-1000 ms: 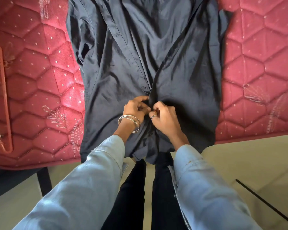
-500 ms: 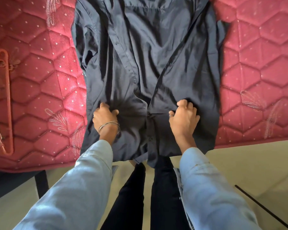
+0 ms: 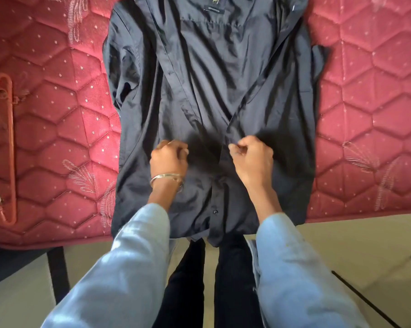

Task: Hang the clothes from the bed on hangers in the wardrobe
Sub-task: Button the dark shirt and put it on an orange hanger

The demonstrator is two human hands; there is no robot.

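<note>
Navy cloth, slick and shiny, spread face-up over the red quilted bed (image 3: 365,91): that's the shirt (image 3: 211,79), collar away from the person, tail drooping over the near edge of the mattress. Its lower part looks buttoned, with one button plainly visible near the hem, while the upper front lies open in a wide V.

Left hand (image 3: 169,159), bracelet on the wrist, is curled over the left front panel, fingers tucked under. Whether it pinches fabric or just rests in a loose fist, I cannot tell from here. Right hand (image 3: 251,157) sits by the placket, fingers curled, thumb and forefinger close together as if nipping the edge, though I can't be sure of that either.

Off at the far left lies a pink hanger (image 3: 9,150), well apart from the shirt.

What could go wrong? That fabric looks slippery. With the hem already hanging off the bed, a tug toward the person could slide the whole shirt onto the floor. If the remaining buttons get closed all the way up, the hanger would have to be threaded in from the hem, which would be awkward. Left too open, such smooth cloth may slip off a plain hanger's shoulders. And reaching sideways for that hanger risks dragging the shirt askew and creasing it.
</note>
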